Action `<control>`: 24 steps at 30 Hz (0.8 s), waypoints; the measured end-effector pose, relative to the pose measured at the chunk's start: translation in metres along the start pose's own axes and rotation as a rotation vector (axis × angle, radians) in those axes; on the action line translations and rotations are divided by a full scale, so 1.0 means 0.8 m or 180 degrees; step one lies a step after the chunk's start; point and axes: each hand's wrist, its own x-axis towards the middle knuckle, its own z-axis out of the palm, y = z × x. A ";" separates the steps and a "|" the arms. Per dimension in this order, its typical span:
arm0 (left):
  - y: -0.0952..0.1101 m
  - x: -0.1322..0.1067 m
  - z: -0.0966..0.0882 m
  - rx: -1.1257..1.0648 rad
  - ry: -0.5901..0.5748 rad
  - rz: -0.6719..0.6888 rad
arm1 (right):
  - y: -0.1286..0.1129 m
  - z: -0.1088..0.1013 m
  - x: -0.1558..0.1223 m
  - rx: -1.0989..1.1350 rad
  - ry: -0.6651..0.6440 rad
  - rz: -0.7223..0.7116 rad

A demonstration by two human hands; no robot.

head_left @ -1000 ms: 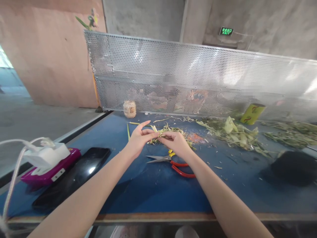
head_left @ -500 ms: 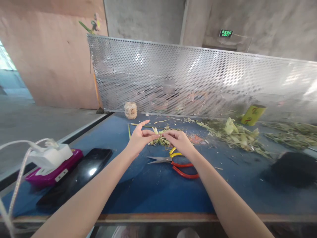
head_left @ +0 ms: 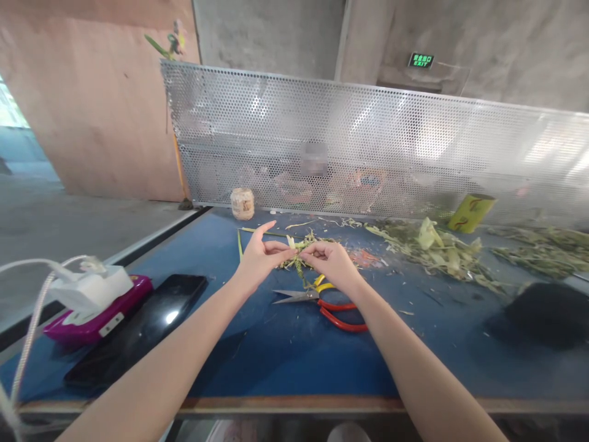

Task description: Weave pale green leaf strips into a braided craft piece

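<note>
Both hands meet over the middle of the blue table. My left hand pinches a green piece of braided plant fibre between thumb and fingers, its index finger raised. My right hand pinches the same piece from the other side, fingertips almost touching the left ones. A short greenish length hangs down between the hands. Behind them lies a small heap of plant scraps, partly hidden. Just below the right hand are scissors with red and yellow handles, blades pointing left; the right forearm covers part of the handles.
A twine ball stands by the perforated metal screen. At left are a black phone and a purple power strip with white plugs. Dried husks, a yellow-green tube and a dark object lie right.
The braided green length now hangs lower and shows more clearly between my hands. My right fingers have curled in slightly. The hands stay almost in place.
</note>
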 end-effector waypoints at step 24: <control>-0.007 0.002 -0.004 0.0017 -0.0234 0.0225 | -0.003 0.005 -0.003 -0.0076 0.0195 -0.0153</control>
